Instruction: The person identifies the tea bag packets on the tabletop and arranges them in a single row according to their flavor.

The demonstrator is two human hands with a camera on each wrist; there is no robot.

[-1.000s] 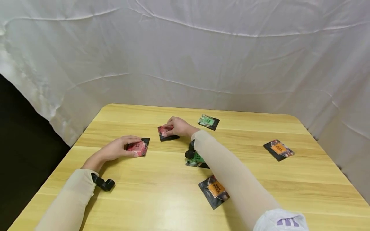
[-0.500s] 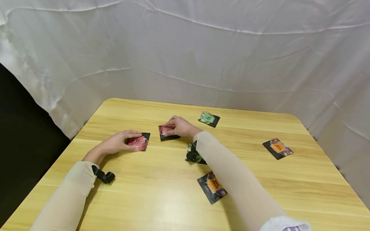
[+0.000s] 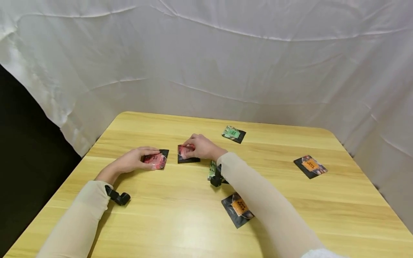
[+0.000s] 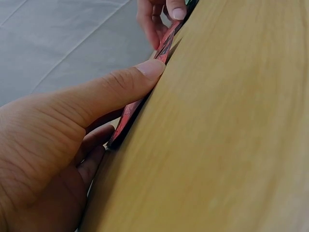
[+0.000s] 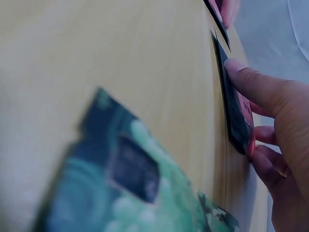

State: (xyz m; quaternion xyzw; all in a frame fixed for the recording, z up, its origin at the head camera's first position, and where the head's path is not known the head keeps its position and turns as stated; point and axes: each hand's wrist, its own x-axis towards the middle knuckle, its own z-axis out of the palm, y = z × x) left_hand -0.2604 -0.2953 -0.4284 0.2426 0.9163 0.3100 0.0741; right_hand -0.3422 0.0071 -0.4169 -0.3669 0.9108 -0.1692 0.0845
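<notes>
Head view shows the left hand point(image 3: 130, 161) and right hand point(image 3: 202, 147) toward the far left of the bench point(image 3: 167, 215), each grip partly closed, thumb and fingers spanning the left red packet point(image 3: 158, 162) and the right red packet point(image 3: 184, 156), probably so each lies steady. The right wrist's black camera point(image 3: 216, 180) hides much of the green packet point(image 3: 211, 170) beneath; how firmly either grip presses, I cannot tell.
</notes>
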